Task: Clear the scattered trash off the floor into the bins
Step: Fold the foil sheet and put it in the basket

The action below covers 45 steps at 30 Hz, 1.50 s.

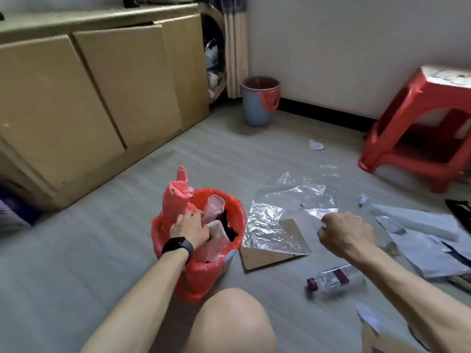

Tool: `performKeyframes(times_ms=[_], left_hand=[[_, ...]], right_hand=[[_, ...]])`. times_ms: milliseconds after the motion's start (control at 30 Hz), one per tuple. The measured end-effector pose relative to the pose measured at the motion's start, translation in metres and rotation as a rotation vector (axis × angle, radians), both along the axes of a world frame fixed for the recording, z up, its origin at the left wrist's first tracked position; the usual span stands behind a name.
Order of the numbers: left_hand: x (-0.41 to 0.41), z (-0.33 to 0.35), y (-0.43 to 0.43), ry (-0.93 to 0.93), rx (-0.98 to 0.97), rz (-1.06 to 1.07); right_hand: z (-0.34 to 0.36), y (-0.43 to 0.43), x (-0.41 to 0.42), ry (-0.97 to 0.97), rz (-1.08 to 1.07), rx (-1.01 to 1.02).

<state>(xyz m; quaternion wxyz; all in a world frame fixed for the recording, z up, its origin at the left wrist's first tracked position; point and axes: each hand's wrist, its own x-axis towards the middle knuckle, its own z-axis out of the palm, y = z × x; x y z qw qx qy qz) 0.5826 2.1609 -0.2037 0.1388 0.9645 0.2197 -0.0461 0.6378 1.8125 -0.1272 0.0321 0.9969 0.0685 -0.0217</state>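
No legible writing; bottle label blurred. Left hand (190, 226), watch (178, 246) at wrist, fingers spread, pressing clear cups (215, 207) into red-lined bin (201, 271). Right hand (344, 234) curled, hovering over foil sheet (275, 217); grip undeterminable. Plastic bottle (336, 278) on floor (76, 263), lying sideways, cap pointing left.

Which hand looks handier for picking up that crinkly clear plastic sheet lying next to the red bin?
The right hand, probably. It hovers curled at the near edge of the plastic sheet, seemingly holding nothing. The left hand is down inside the red-lined bin among clear cups.
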Motion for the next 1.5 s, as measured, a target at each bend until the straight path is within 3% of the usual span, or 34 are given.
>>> performKeyframes(times_ms=[133, 267, 333, 400, 467, 567, 667, 733, 833, 1033, 1267, 1367, 1500], left_hand=[[0.022, 0.045, -0.032, -0.135, -0.117, -0.321], [0.032, 0.091, -0.085, -0.058, 0.110, -0.740], [0.039, 0.111, -0.108, -0.141, 0.131, -0.832], [0.046, 0.126, -0.127, -0.261, -0.045, -0.757], [0.053, 0.140, -0.148, -0.342, -0.369, -0.616], [0.058, 0.163, -0.187, -0.292, -0.863, -0.528], [0.061, 0.173, -0.214, -0.265, -1.124, -0.471], [0.060, 0.174, -0.229, -0.264, -1.210, -0.431], [0.053, 0.176, -0.239, -0.220, -1.228, -0.426], [0.058, 0.175, -0.230, -0.102, -1.321, -0.404], [0.061, 0.161, -0.226, 0.090, -1.347, -0.323], [0.060, 0.157, -0.218, 0.161, -1.326, -0.376], [0.059, 0.153, -0.215, 0.116, -1.076, -0.461]], right_hand=[[0.012, 0.001, -0.010, 0.021, -0.098, 0.183], [0.039, -0.023, -0.024, 0.089, -0.213, 0.393], [0.055, -0.048, -0.030, 0.132, -0.284, 0.533], [0.065, -0.075, -0.039, 0.167, -0.325, 0.656], [0.069, -0.106, -0.052, 0.210, -0.357, 0.897], [0.074, -0.148, -0.067, 0.229, -0.462, 1.386], [0.087, -0.172, -0.077, 0.191, -0.459, 1.644], [0.092, -0.181, -0.082, 0.027, -0.413, 1.513], [0.086, -0.190, -0.084, -0.237, -0.403, 1.105], [0.089, -0.197, -0.089, -0.061, -0.317, 1.418], [0.078, -0.204, -0.075, 0.141, -0.532, 1.816], [0.075, -0.202, -0.074, 0.170, -0.530, 1.817], [0.066, -0.194, -0.073, 0.112, -0.470, 1.670]])
